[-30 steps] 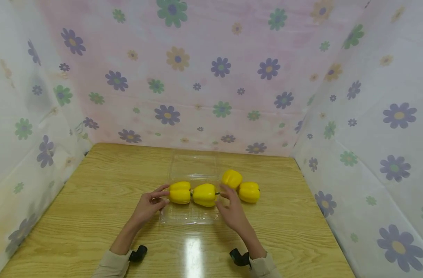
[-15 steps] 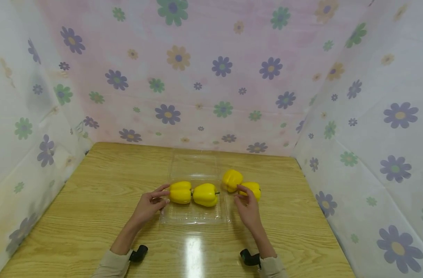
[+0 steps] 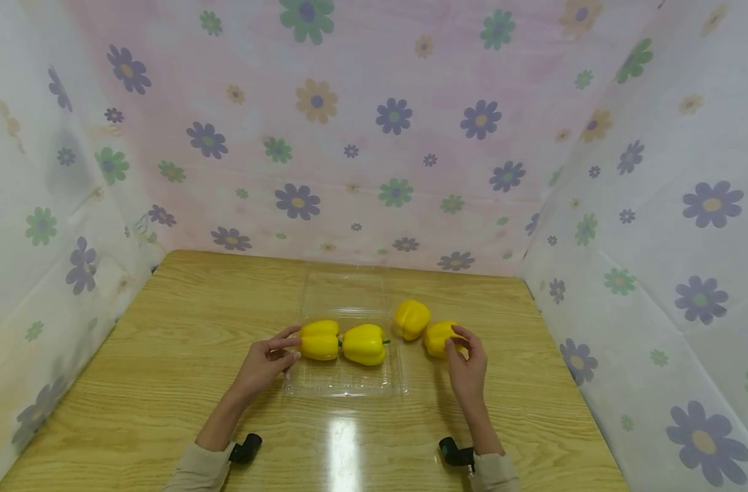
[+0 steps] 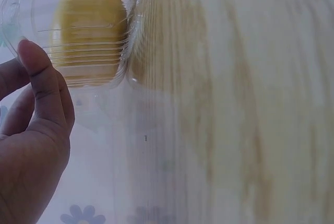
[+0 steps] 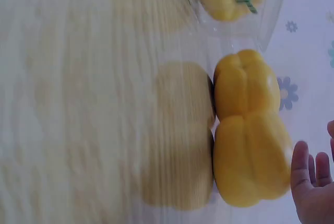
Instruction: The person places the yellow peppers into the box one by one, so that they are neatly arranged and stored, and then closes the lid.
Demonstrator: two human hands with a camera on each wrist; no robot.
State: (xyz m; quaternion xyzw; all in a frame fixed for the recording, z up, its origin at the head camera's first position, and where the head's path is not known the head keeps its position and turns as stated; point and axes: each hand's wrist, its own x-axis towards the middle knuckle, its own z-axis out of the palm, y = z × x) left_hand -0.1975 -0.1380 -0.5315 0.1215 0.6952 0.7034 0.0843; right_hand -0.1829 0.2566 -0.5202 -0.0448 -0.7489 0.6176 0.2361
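Note:
A clear plastic clamshell box (image 3: 349, 290) stands with its lid folded back. In its tray lie two yellow bell peppers, the left one (image 3: 320, 340) and the right one (image 3: 364, 344), end to end. My left hand (image 3: 259, 369) pinches the tray's left rim between thumb and fingers. Outside the box, to its right, sit two more yellow bell peppers, a rear one (image 3: 411, 320) and a front one (image 3: 438, 338). My right hand (image 3: 468, 369) is at the front pepper's right side, its fingers bent loosely and partly covering it. The right wrist view has that hand (image 5: 314, 190) beside the pepper, not closed round it.
The box and peppers sit on a wood-grain table (image 3: 195, 328). Flower-printed cloth (image 3: 361, 123) walls in the back and both sides. A black wrist camera (image 3: 246, 449) is on the left forearm and another black wrist camera (image 3: 455, 452) on the right.
My right hand has moved right, from the right pepper in the tray to the front pepper outside the box. My left hand has stayed at the tray's left rim.

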